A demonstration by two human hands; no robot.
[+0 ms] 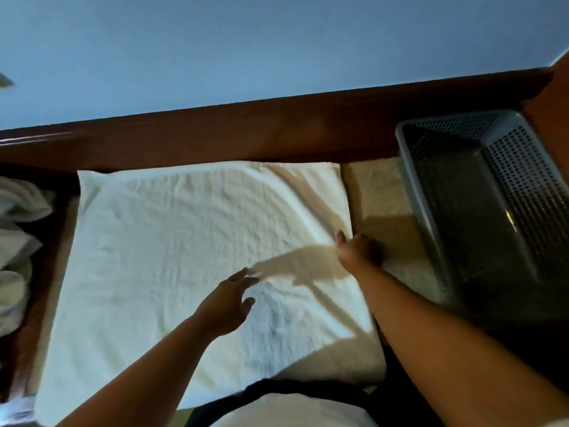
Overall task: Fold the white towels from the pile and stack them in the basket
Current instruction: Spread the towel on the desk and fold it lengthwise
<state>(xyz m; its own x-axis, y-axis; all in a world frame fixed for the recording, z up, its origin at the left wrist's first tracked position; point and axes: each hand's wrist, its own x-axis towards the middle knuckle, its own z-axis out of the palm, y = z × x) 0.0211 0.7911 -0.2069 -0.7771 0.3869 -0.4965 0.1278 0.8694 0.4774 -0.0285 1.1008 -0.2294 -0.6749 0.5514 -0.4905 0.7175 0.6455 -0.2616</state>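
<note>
A white towel lies spread flat in front of me, its far edge against a dark wooden rail. My right hand grips the towel's right edge, thumb on top and fingers curled under the cloth. My left hand hovers just over the towel's middle with fingers straight and spread, holding nothing. A grey perforated plastic basket stands at the right with no towel visible inside. The pile of crumpled white towels sits at the far left edge.
A dark wooden rail runs along the far side, with a blue wall behind it. A beige surface shows between the towel and the basket. Dark cloth and a white garment lie at the bottom edge near my body.
</note>
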